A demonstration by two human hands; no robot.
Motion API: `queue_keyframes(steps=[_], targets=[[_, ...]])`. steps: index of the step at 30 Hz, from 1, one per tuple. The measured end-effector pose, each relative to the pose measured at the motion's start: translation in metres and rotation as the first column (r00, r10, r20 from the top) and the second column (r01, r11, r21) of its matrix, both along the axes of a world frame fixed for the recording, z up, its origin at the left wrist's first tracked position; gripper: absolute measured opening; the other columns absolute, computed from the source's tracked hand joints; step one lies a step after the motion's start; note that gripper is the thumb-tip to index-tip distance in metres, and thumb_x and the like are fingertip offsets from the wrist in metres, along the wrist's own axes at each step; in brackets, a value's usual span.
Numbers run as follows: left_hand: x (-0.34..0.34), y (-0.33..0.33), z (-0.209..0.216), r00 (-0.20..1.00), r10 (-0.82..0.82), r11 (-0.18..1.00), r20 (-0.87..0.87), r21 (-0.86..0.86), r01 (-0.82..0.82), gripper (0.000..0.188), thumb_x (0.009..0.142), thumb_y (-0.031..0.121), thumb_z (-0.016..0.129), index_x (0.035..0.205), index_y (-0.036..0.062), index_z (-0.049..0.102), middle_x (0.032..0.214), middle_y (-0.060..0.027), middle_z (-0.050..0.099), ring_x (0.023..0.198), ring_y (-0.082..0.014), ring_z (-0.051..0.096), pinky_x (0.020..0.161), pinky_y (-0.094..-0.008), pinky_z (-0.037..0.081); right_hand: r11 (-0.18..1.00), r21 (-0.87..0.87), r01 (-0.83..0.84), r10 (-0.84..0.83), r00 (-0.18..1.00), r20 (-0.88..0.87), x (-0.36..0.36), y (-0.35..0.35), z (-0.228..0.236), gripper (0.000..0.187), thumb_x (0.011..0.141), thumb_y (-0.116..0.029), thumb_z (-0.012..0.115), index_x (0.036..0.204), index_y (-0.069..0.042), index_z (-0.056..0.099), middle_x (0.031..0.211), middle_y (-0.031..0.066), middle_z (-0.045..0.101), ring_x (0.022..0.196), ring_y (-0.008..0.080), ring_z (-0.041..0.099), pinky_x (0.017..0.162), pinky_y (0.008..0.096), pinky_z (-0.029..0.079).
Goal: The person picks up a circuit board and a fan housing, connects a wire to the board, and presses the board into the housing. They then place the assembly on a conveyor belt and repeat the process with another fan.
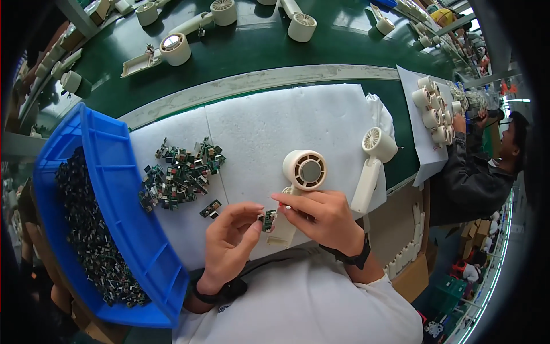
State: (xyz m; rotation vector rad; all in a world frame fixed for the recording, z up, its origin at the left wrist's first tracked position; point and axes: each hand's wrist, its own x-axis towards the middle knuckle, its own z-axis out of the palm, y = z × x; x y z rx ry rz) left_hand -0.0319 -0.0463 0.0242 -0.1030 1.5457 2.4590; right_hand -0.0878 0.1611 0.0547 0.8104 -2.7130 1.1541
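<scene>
The left hand (229, 241) pinches a small green circuit board (268, 220) between thumb and fingertips, just above the near edge of the white foam mat (275, 120). The right hand (321, 213) closes its fingers round the handle of a cream plastic handheld fan shell (304, 170), touching the board. A loose heap of green circuit boards (180, 175) lies to the left, beside the blue plastic bin (117, 189). A second cream fan (372, 157) rests near the mat's right edge; bare foam lies beyond.
</scene>
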Motion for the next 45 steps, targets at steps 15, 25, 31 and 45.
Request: queue_keyframes(steps=[15,25,31,45], targets=[[-0.005,0.000,0.005,1.000,-0.014,0.999,-0.008,-0.046,0.014,0.029,0.100,-0.007,0.054,0.129,-0.0051,0.058,0.112,-0.0104,0.069,0.105,-0.0164,0.068,0.094,-0.0299,0.053,0.995,-0.086,0.060,-0.054,0.996,0.070,0.000,-0.004,-0.001,0.016,0.083,-0.004,0.076,0.097,-0.008,0.079,0.061,0.0036,0.063,0.049,0.0132,0.058,0.048,0.0275,0.044],[-0.005,0.004,0.008,1.000,0.019,0.997,0.009,-0.073,-0.019,0.030,0.098,-0.006,0.061,0.128,-0.0052,0.058,0.117,-0.0118,0.067,0.110,-0.0196,0.069,0.098,-0.0319,0.055,0.987,-0.141,0.078,-0.047,0.975,0.215,0.006,-0.002,0.006,0.013,0.081,-0.005,0.079,0.094,-0.007,0.080,0.060,0.0027,0.061,0.049,0.0097,0.053,0.047,0.0263,0.041],[0.001,0.008,0.001,0.997,0.046,0.991,-0.057,-0.122,-0.052,0.029,0.097,-0.008,0.063,0.126,-0.0055,0.060,0.118,-0.0118,0.066,0.110,-0.0197,0.069,0.098,-0.0315,0.056,0.990,-0.099,0.105,-0.086,0.980,0.179,0.018,-0.004,0.010,0.014,0.079,-0.005,0.081,0.093,-0.008,0.080,0.063,0.0012,0.058,0.053,0.0111,0.054,0.048,0.0272,0.041],[-0.010,0.018,0.003,0.976,0.132,0.965,-0.175,-0.201,-0.167,0.031,0.096,-0.009,0.063,0.127,-0.0057,0.066,0.117,-0.0133,0.066,0.106,-0.0199,0.069,0.092,-0.0305,0.057,0.995,-0.017,0.100,-0.102,0.987,-0.122,0.013,-0.009,0.001,0.015,0.078,-0.002,0.080,0.092,-0.007,0.077,0.079,0.0017,0.060,0.074,0.0168,0.057,0.059,0.0303,0.047]])
